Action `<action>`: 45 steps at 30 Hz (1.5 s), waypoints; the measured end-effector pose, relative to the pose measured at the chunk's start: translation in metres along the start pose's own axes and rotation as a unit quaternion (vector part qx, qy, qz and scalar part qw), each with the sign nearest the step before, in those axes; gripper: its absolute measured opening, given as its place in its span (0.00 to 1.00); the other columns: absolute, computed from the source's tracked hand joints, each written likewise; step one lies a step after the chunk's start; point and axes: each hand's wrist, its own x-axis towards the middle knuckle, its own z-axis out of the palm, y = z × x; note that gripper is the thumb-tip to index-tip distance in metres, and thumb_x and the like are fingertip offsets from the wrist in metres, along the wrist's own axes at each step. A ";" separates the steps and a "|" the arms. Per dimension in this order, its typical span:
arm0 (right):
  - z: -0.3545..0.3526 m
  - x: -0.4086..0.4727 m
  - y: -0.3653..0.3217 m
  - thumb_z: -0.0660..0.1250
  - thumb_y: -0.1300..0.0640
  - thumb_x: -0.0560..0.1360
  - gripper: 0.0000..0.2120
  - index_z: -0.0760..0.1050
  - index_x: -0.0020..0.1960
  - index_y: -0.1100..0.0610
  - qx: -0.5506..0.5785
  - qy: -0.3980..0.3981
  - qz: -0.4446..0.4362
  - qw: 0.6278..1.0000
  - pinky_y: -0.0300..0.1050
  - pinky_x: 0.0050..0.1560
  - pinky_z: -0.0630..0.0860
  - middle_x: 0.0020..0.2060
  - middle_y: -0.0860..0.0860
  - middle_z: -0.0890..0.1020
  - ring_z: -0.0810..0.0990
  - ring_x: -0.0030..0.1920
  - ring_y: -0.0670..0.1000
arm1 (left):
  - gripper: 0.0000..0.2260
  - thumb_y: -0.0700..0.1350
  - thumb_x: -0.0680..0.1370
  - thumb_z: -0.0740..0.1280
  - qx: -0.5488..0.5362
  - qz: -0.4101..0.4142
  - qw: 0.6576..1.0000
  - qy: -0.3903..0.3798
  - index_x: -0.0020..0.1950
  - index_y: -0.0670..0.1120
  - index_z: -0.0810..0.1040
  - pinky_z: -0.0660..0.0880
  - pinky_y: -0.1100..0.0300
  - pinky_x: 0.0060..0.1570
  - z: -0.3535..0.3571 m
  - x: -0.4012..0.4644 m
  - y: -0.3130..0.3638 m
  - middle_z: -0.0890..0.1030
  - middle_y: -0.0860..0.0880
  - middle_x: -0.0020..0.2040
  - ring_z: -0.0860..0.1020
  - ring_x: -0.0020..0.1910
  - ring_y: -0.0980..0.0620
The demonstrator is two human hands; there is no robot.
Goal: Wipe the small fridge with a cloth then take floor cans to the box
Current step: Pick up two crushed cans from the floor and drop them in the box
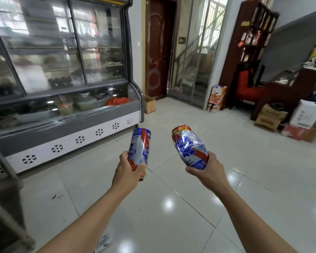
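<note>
1. My left hand (128, 168) has its grip wrapped round the lower end of one blue, red and silver can (140, 145), fingers curled about it so the can tilts up and a little to the right. My right hand (207, 171) holds a second can (189, 147) from below and behind, thumb on one side, fingers on the other; this one is dented and leans to the left. Both cans are up in the air in front of me, near each other but apart, well off the floor.

2. I judge the step in hand to be carrying these to the box. The small open cardboard box (149, 105) on the floor just beside the end of the display fridge (66, 73) looks the likeliest target, though other cartons (268, 118) sit under the dark bench (288, 88) on the right, so I can't be sure which is meant.

3. To do it well I should keep my grip firm but not crushing, as the dented can will buckle further. I should hold the open ends up in case of dregs, and lower the cans into the box rather than toss them.

4. The floor (171, 207) is glossy pale tile with bright light glare; it may be slippery. Something pale and blurred lies on it near my left forearm, low in view; I can't tell what it is.

5. Ahead is a dark red door (158, 52), a glass partition showing stairs, and a tall dark shelf on the right.
</note>
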 end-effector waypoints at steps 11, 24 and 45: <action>-0.013 0.198 0.007 0.79 0.49 0.62 0.35 0.66 0.63 0.55 -0.009 0.070 0.030 0.997 0.30 0.35 0.71 0.50 0.47 0.76 0.76 0.45 0.46 | 0.31 0.51 0.75 0.67 -0.007 0.052 0.998 -0.047 0.72 0.49 0.54 0.78 0.55 0.48 0.081 0.215 0.054 0.70 0.44 0.65 0.75 0.57 0.46; -0.014 0.458 0.048 0.78 0.49 0.63 0.37 0.64 0.66 0.55 0.014 0.080 0.028 0.996 0.30 0.35 0.70 0.52 0.46 0.74 0.75 0.48 0.46 | 0.32 0.52 0.75 0.67 -0.020 0.046 0.997 -0.063 0.73 0.50 0.54 0.73 0.64 0.38 0.211 0.443 0.104 0.70 0.46 0.64 0.74 0.56 0.48; -0.024 0.938 0.110 0.78 0.48 0.64 0.37 0.64 0.67 0.54 0.013 0.031 0.026 0.999 0.30 0.33 0.71 0.51 0.45 0.74 0.76 0.46 0.45 | 0.30 0.50 0.75 0.67 -0.053 0.011 0.998 -0.012 0.72 0.49 0.55 0.74 0.65 0.36 0.425 0.845 0.203 0.71 0.46 0.63 0.75 0.54 0.48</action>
